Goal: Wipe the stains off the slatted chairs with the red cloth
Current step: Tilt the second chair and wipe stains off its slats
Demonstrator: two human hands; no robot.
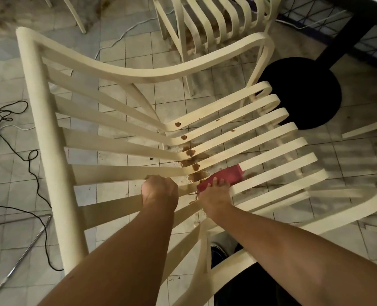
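Note:
A cream slatted chair (44,111) stands right below me, its slats bending from backrest into seat. Brown stains (191,153) dot the bend of several slats, and more brown marks lie on the tiles beneath. My left hand (160,191) grips a backrest slat near the bend, fingers curled round it. My right hand (215,198) presses the folded red cloth (224,176) onto a seat slat just right of the bend, fingers over the cloth's near edge. A second cream slatted chair (205,21) stands behind the first.
A black round table base (300,93) and its post stand at the right behind the chair. Black and white cables (30,157) trail over the tiled floor at the left, beside a metal rod (24,257). My dark shoe (218,255) shows under the armrest.

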